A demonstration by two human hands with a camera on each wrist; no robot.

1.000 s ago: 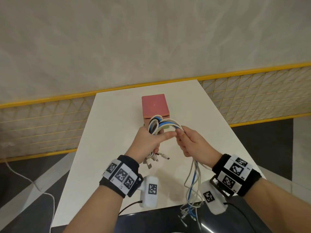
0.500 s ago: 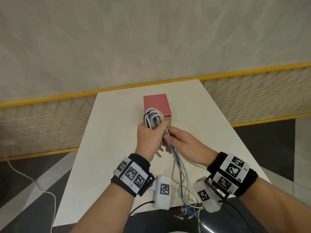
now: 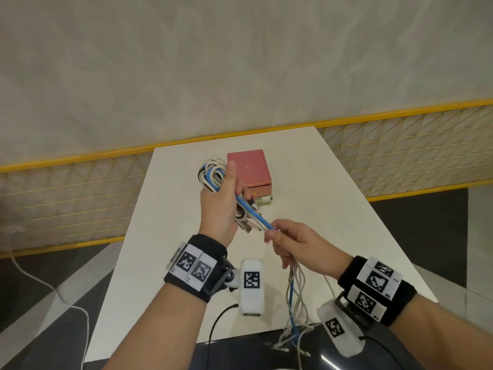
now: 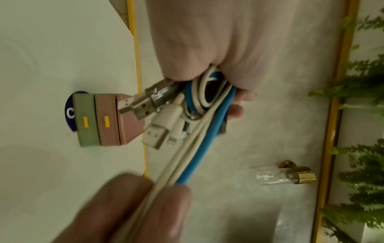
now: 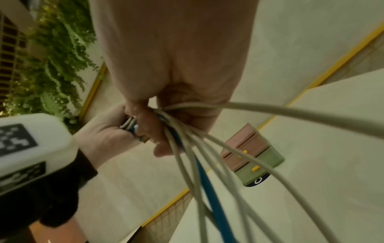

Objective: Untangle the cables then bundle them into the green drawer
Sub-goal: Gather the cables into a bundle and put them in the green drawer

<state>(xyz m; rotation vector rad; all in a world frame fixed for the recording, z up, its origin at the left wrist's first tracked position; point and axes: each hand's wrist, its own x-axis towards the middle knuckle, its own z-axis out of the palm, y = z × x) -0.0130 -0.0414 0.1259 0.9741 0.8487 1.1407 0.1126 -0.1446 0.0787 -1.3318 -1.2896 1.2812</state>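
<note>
Above the white table: you hold the cables in the air, near its front half.
Left hand: your fingers are curled round the coiled cable bundle, with the USB plugs sticking out below the fist.
Right hand: you pinch the blue cable and the white strands beside it, pulled straight from the coil; their loose tails hang past the table edge.
Green drawer: lowest in the small drawer unit, under the pink ones, and it looks closed.
Risk, tails: dangling freely, they could knot again or snag on the table edge.
Risk, coil: a hard pull may drag loops out of your fist.
Risk, drawer: both hands are full, so opening it may loosen the bundle.
</note>
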